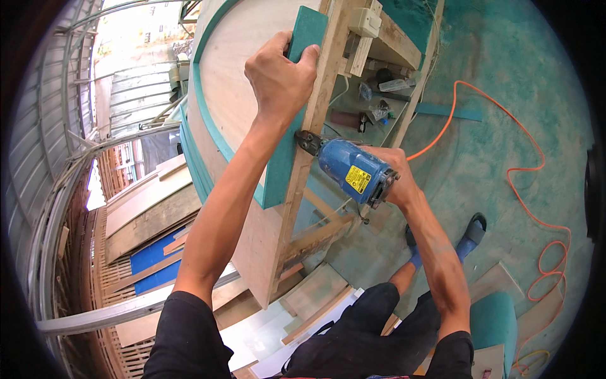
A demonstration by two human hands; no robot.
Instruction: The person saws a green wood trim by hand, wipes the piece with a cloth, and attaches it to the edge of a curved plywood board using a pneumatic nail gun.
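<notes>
My left hand [281,79] is closed around the upper part of a flat teal-green board [279,180], its thumb over one edge and its fingers mostly hidden behind. This board runs along the edge of a pale wooden work surface [252,249]. In my right hand [399,174] is a blue air nail gun [347,164] with a yellow label. Its dark nose meets the board's right edge below my left hand; whether it presses there I cannot tell. Under my left forearm a curved teal strip [199,38] borders a pale panel [243,63].
An orange air hose [521,129] loops across the dusty floor at right. Beside the work surface, a low shelf holds bottles and plastic bags [380,110]. Planks and sheets [151,218] lean at lower left. A teal stool [495,322] stands near my right leg.
</notes>
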